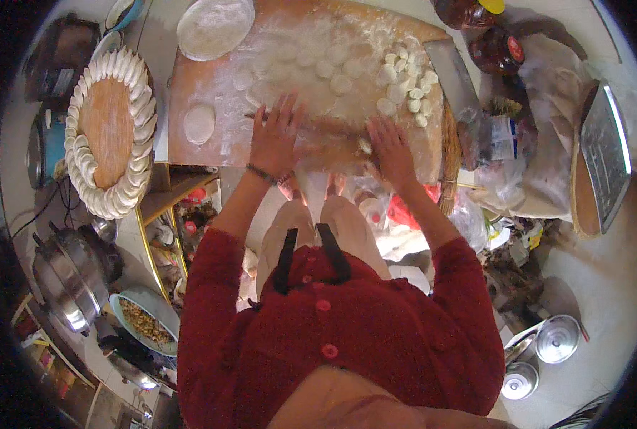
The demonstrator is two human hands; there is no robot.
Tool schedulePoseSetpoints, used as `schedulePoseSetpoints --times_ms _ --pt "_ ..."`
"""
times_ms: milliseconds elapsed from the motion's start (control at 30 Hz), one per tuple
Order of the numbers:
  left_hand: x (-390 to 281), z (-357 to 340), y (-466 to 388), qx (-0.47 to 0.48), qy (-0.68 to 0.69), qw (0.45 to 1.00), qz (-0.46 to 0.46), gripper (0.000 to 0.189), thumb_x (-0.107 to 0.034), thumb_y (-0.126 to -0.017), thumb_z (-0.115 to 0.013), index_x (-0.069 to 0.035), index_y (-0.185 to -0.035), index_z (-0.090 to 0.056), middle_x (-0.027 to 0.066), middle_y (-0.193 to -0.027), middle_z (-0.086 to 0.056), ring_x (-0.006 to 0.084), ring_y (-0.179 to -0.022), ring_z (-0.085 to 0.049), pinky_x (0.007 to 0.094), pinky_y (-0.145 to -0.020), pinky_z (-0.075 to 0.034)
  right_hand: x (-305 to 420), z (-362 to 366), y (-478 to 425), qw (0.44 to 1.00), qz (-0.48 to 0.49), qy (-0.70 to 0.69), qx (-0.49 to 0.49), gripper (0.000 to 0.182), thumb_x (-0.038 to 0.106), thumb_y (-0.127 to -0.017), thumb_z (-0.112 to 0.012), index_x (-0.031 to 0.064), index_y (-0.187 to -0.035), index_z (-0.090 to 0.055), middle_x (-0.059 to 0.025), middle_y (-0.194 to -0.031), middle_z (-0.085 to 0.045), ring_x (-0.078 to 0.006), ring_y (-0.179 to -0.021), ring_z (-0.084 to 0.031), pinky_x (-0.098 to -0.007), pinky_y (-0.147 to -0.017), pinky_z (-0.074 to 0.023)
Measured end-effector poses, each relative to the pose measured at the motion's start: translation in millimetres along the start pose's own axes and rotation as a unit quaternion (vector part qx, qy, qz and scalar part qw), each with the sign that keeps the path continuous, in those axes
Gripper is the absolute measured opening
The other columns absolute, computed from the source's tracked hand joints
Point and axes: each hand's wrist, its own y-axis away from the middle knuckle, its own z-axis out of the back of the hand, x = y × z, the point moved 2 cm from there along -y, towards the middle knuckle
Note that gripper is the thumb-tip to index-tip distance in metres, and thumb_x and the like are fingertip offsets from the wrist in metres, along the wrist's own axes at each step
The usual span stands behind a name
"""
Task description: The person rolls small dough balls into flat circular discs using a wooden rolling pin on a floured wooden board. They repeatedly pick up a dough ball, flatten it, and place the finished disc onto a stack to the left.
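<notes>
My left hand [278, 131] and my right hand [391, 147] lie with fingers spread over the ends of a slim wooden rolling pin [324, 127], near the front edge of a floured wooden board [232, 150]. The pin is blurred, and what lies beneath it cannot be made out. A flattened dough round [199, 124] sits left of my left hand. Beyond the pin are several floured dough discs [341, 83]. Small dough pieces [415, 92] cluster at the right. A dish of flour [215, 27] stands at the board's far left corner.
Left of the board, a round wooden tray [106, 134] carries dumplings around its rim. Lower left are metal pots [72, 279] and a bowl of chopped filling [146, 324]. Along the board's right edge lie a wide metal blade [452, 75] and a straw brush [450, 155]. Dark jars [495, 51] stand beyond.
</notes>
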Motion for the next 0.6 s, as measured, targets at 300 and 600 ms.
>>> schedulePoseSetpoints --times_ms 300,600 --pt "9.9 4.3 25.5 0.088 -0.060 0.994 0.030 0.105 -0.062 -0.078 -0.066 -0.007 -0.156 -0.022 0.0093 -0.165 -0.019 0.0294 -0.151 -0.019 0.0573 -0.118 -0.016 -13.7 19.1 -6.2 0.984 -0.017 -0.167 0.060 0.092 0.054 -0.080 -0.067 0.0071 -0.151 -0.032 -0.0125 -0.157 -0.035 -0.0309 -0.147 -0.028 -0.0520 -0.120 -0.0186" --pt "0.7 -10.6 16.9 0.061 -0.056 0.996 0.038 0.102 -0.062 -0.079 -0.065 -0.002 -0.153 -0.028 0.0119 -0.165 -0.014 0.0296 -0.152 -0.017 0.0585 -0.117 -0.017 -26.3 28.2 -24.2 0.984 0.005 -0.149 0.098 0.096 0.051 -0.078 -0.072 0.0079 -0.152 -0.031 -0.0131 -0.158 -0.032 -0.0296 -0.148 -0.026 -0.0517 -0.120 -0.0165"
